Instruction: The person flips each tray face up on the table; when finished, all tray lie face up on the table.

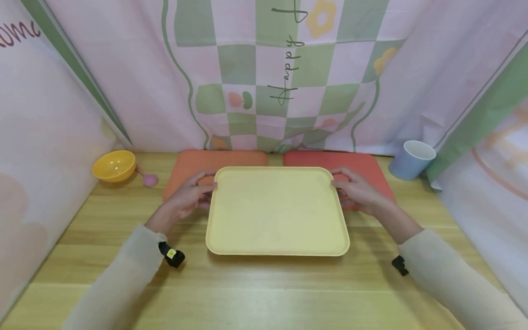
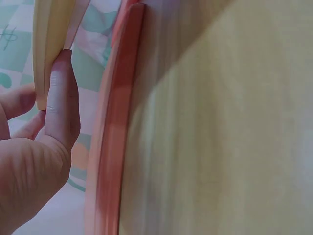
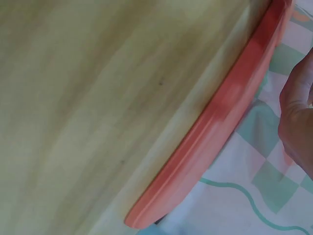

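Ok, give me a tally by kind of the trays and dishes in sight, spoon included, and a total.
Trays: 3 (yellow tray, orange tray, red tray)
Bowls: 1 (yellow bowl)
Cups: 1 (blue cup)
Spoons: 1 (pink spoon)
Total: 6; anything beneath the yellow tray may be hidden.

At the centre of the head view, the yellow tray (image 1: pixel 278 211) covers parts of the orange tray (image 1: pixel 222 158), the red tray (image 1: pixel 327 158), the left hand (image 1: pixel 187 200) and the right hand (image 1: pixel 358 192). At mid-left, the bowl (image 1: pixel 114 167) hides the end of the spoon (image 1: pixel 150 180). The bottom edge cuts both sleeves (image 1: pixel 115 279); the top edge cuts the lettering (image 1: pixel 285 75). In the right wrist view, the right edge crops the right hand, and a bottom blue patch (image 3: pixel 168 229) is too blurred to name.
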The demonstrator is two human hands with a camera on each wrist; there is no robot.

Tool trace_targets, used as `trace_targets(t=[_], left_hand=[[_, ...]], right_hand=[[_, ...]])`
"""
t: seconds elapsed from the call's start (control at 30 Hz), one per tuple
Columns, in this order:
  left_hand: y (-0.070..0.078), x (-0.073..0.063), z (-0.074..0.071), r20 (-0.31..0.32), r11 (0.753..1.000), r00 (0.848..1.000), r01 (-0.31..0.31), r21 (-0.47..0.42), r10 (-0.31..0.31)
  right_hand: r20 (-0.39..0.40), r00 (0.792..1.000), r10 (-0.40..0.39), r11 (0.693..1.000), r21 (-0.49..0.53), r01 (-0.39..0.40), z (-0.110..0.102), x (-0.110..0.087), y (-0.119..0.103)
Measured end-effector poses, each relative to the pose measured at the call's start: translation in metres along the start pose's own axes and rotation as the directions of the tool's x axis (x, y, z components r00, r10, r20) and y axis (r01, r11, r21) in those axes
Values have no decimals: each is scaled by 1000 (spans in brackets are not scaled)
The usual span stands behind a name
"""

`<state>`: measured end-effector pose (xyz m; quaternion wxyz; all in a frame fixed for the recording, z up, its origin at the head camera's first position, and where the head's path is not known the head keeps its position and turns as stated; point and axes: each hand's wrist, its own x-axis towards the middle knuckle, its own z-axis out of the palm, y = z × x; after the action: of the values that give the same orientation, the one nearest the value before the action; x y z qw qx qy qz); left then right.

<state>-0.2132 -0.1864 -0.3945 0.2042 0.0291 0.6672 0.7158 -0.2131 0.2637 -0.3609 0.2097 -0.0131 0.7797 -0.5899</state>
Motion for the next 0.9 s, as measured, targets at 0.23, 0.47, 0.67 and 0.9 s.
trace_targets(t=[0.23,0.47,0.67,0.9], left_hand=[[-7,-2,-2,18,1000,999,26,11,-26],[-8,-6,-1,17,997,998,56,48,-57],[-11,-6,-2,31,994,997,69,83,-72],[-14,-7,-1,43,987,992,111,120,-117]], right_hand=[[24,999,-29,1000,0,29,2,-2,10],[39,999,-25,1000,-16,25,6,-1,16],[58,998,-6,1000,-25,8,8,-1,21],[73,997,27,997,-75,-22,7,-2,24]])
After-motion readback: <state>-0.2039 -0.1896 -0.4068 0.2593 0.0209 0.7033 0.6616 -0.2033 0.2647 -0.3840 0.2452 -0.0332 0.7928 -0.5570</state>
